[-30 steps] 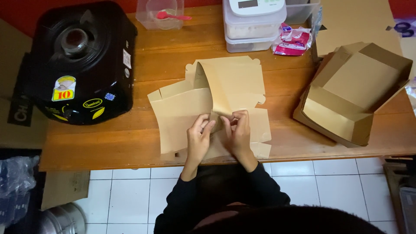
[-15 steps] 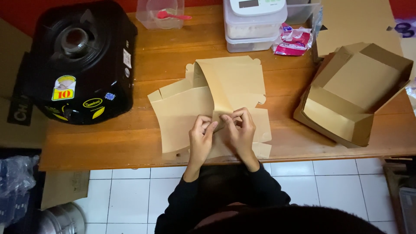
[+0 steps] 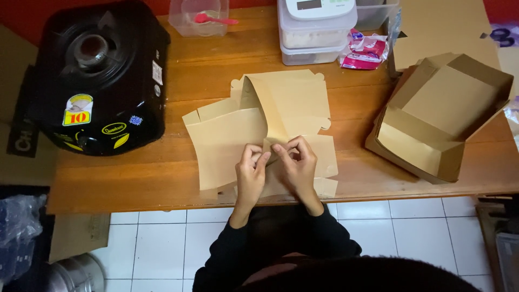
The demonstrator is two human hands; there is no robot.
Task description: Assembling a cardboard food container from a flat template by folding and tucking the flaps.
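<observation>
Both hands sit close together near the front edge of the desk (image 3: 162, 184), about in the middle. The left hand (image 3: 252, 172) has its fingers bent, and the tips pinch a small flap of the flat box (image 3: 232, 140). The right hand (image 3: 297, 165) is just beside it. Its fingers are curled too and pinch the same flap from the other side. The two hands almost touch.

The flat box is brown card. It lies open on the desk, from the middle down to the front edge. One big part of it stands up a little and leans toward the back. The rest lies flat under the hands.

At the right edge sits a folded box (image 3: 440, 116), open on top, well apart from the hands. At the left edge stands a black stove (image 3: 100, 75), round on top. Along the back edge are a clear tub (image 3: 186, 27) with a pink spoon (image 3: 212, 20) in it, a white stack of tubs (image 3: 316, 30), and a pink packet (image 3: 367, 50) beside that stack. Below the desk is a white tile floor (image 3: 157, 238).
</observation>
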